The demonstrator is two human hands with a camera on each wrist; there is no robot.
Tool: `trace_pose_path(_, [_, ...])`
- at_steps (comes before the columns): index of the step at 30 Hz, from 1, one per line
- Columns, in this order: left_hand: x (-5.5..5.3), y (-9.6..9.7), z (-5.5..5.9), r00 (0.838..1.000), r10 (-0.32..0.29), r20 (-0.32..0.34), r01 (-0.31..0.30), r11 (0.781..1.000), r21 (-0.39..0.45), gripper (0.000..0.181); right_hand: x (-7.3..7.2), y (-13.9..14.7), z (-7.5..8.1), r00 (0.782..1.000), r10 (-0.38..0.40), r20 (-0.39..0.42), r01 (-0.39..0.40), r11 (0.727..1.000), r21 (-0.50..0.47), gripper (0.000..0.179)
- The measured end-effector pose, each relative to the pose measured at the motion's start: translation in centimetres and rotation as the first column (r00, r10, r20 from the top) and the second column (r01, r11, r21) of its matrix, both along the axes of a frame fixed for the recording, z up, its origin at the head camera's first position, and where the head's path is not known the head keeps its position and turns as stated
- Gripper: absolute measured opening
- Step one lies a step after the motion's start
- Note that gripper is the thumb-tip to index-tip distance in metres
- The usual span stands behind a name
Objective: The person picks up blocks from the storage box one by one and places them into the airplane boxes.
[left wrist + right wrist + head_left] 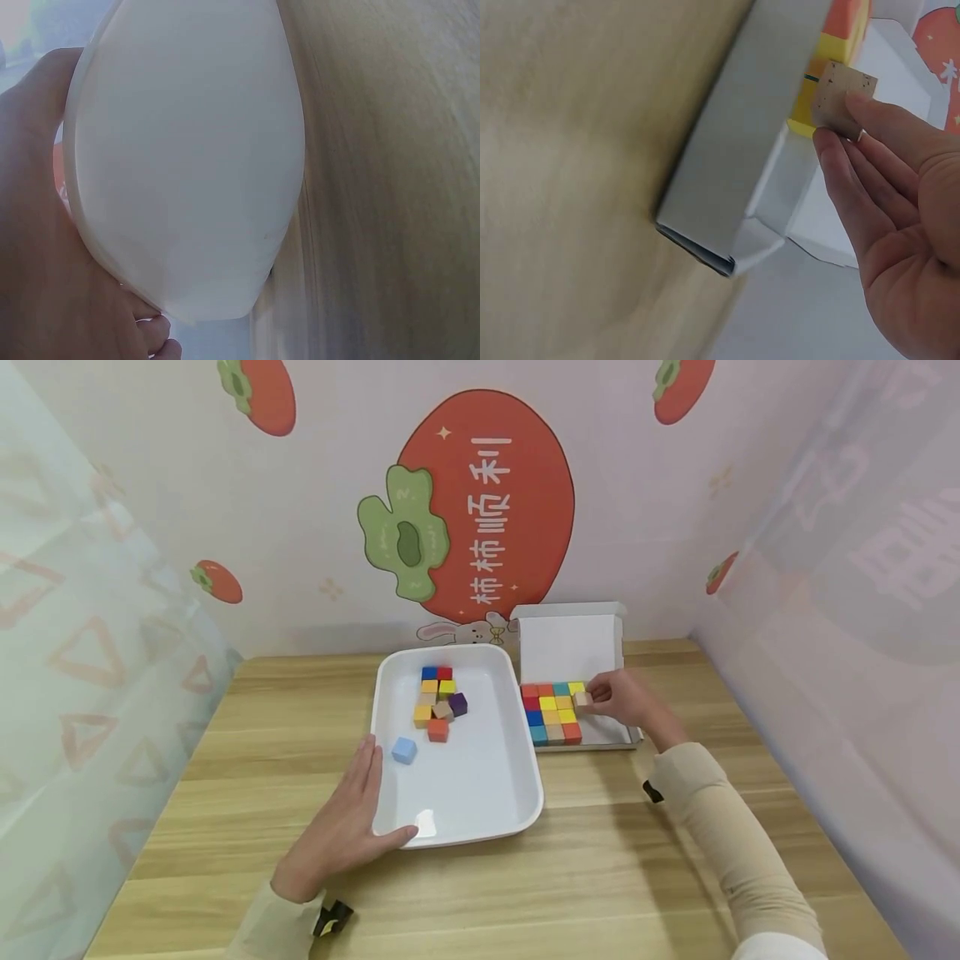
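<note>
Wood block (582, 702) in right hand's (626, 697) grip, at white box (611, 732)

Head: block sits at right edge of the block grid (566, 716); contact can't be told. Left hand (341, 825) on tray (472, 797) edge, thumb spread from straight fingers, nothing clamped. Looks like box filling; next move likely calls for squaring block to its neighbours, then letting go. Backdrop (615, 510) reads 柿柿顺利

Left wrist: hand against tray's outer wall, no label visible

Right wrist: thumb and fingers clamped on block near yellow blocks (801, 126); no readable marking
</note>
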State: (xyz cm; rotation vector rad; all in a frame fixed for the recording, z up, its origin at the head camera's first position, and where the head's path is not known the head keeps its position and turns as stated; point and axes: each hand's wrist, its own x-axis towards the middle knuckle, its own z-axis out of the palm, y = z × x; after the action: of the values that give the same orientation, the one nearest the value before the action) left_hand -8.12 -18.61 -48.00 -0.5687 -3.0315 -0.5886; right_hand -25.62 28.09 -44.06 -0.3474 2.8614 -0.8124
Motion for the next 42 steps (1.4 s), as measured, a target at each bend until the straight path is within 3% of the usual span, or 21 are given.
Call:
trace_pose_path(16, [-0.1, 0.1, 0.0, 1.000, 0.005, 0.006, -0.005, 1.000, 0.001, 0.127, 0.0, -0.6, -2.0, 0.996, -0.089, 0.002, 0.089, 0.994, -0.064, 0.036])
trace_pose_path(20, [-0.1, 0.1, 0.0, 1.000, 0.000, -0.005, 0.000, 1.000, 0.011, 0.127, 0.1, -0.8, -2.1, 0.996, -0.092, -0.013, 0.091, 0.995, -0.041, 0.036])
trace_pose_path(24, [-0.1, 0.1, 0.0, 1.000, 0.001, 0.005, -0.001, 1.000, 0.005, 0.127, 0.4, -1.3, -0.8, 0.997, -0.068, -0.043, 0.069, 0.997, 0.020, 0.044])
trace_pose_path(30, [-0.2, 0.1, 0.2, 1.000, 0.001, 0.004, -0.001, 1.000, 0.003, 0.127, 1.0, -3.4, 2.7, 0.995, 0.012, -0.100, -0.006, 0.998, 0.062, 0.041])
trace_pose_path(36, [-0.2, 0.1, 0.2, 1.000, 0.004, 0.022, -0.004, 1.000, -0.001, 0.128, 1.4, -7.0, 5.7, 0.993, 0.095, -0.075, -0.093, 0.995, 0.025, 0.044])
trace_pose_path(42, [-0.2, 0.0, 0.0, 0.999, 0.009, 0.032, -0.009, 1.000, 0.002, 0.129, 1.0, -11.3, 7.3, 0.979, 0.155, -0.134, -0.161, 0.986, -0.033, 0.038])
